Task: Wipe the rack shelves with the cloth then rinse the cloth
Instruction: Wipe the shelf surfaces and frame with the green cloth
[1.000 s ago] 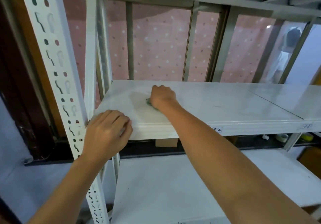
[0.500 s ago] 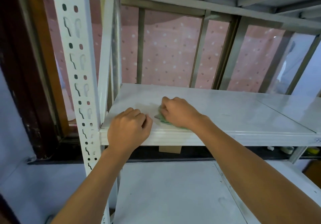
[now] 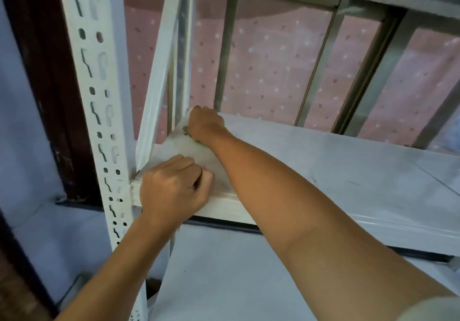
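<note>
My right hand (image 3: 205,124) is clenched over a green cloth (image 3: 198,141), only a sliver of it showing under my knuckles, pressed into the far left back corner of the white metal rack shelf (image 3: 323,161), right by the rear upright post (image 3: 183,46). My left hand (image 3: 174,188) is curled with fingers bent, resting on the shelf's front left edge beside the white perforated front upright (image 3: 99,111); can't tell if it grips anything. A lower white shelf (image 3: 224,271) sits below, pink dotted fabric (image 3: 268,54) behind the rack.
</note>
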